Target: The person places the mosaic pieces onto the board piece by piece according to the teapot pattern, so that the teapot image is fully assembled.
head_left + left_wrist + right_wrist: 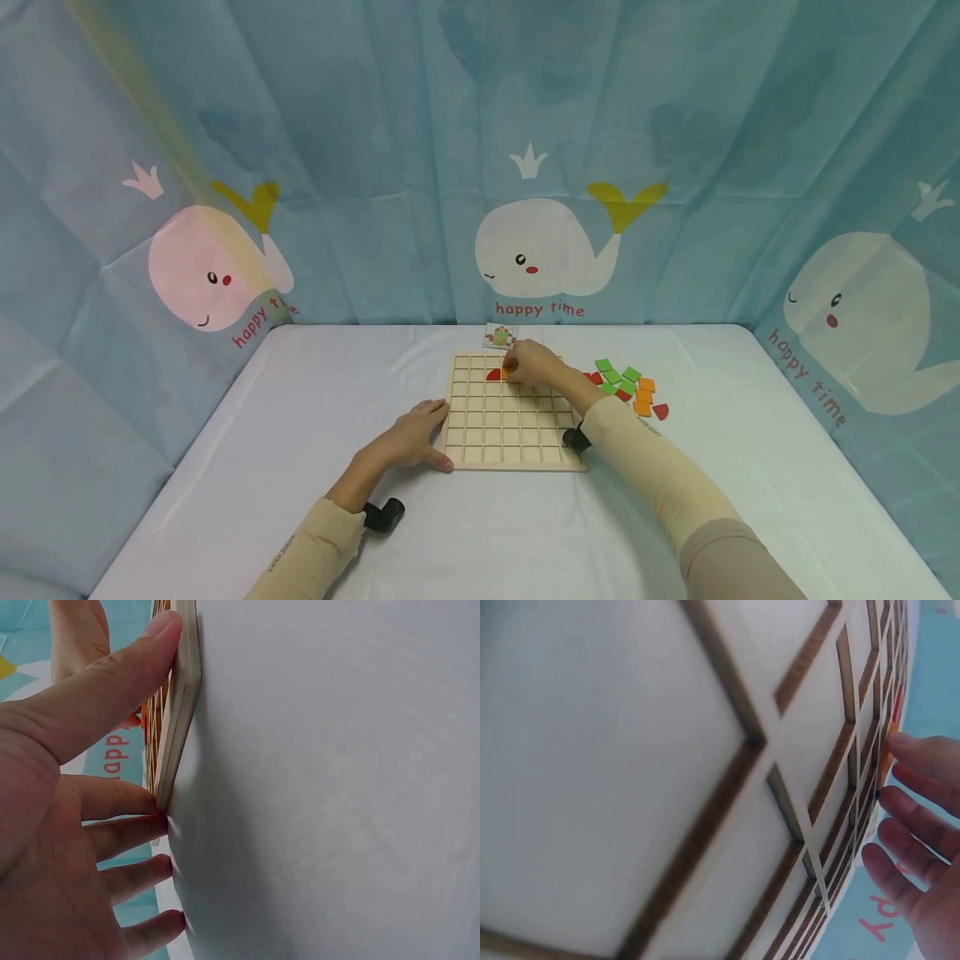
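A wooden grid board (491, 439) lies on the table, its square cells framed by raised strips. At its left side, my left hand (411, 435) steadies it, thumb on the front corner and fingers spread along the edge; the left wrist view shows the thumb (135, 671) against the board's rim (180, 712). My right hand (534, 364) is over the back rows and pinches an orange tile (886, 761) between thumb and fingers, low at the cells. Just left of it, a red quarter-round tile (493, 375) sits on the grid. The right hand partly covers the orange tile.
Right of the board lie loose green tiles (632, 374), orange tiles (643, 397) and red quarter-round tiles (660, 412), some behind the right forearm. A small picture card (499, 336) lies behind the board. A blue whale-print curtain (420, 250) stands around the white table (300, 400).
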`<state>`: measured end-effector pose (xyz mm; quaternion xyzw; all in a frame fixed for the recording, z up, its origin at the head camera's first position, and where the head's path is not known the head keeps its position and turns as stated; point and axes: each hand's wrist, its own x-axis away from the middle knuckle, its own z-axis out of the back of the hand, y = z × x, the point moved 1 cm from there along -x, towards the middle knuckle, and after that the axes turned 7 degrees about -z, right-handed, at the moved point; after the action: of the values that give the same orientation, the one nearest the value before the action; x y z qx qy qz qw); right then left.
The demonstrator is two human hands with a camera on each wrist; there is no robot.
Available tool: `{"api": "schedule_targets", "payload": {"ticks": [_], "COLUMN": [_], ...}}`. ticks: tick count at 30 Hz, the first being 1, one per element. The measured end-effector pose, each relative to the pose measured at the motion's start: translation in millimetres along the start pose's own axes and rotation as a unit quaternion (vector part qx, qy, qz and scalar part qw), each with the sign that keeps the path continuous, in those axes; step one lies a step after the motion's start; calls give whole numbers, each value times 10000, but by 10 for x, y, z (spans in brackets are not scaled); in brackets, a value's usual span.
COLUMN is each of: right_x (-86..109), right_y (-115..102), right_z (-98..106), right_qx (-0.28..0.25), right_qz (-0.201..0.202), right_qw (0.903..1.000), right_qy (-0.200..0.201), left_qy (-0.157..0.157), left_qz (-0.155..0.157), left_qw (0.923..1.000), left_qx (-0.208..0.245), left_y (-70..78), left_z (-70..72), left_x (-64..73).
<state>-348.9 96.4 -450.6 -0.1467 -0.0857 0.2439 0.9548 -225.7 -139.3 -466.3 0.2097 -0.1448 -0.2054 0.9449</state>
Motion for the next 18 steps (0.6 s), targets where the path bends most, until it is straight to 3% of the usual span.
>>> {"api": "schedule_targets", "payload": {"ticks": [18], "right_x": [40], "right_y": [10], "right_z": [-22], "right_qx": [-98], "right_qz": [-38], "right_qw": [9999], "right_qy": [115], "left_qy": [21], "left_qz": [-35], "left_qw": [10000], "left_qx": [21], "left_y": [5], "left_z": [4], "left_x": [14]}}
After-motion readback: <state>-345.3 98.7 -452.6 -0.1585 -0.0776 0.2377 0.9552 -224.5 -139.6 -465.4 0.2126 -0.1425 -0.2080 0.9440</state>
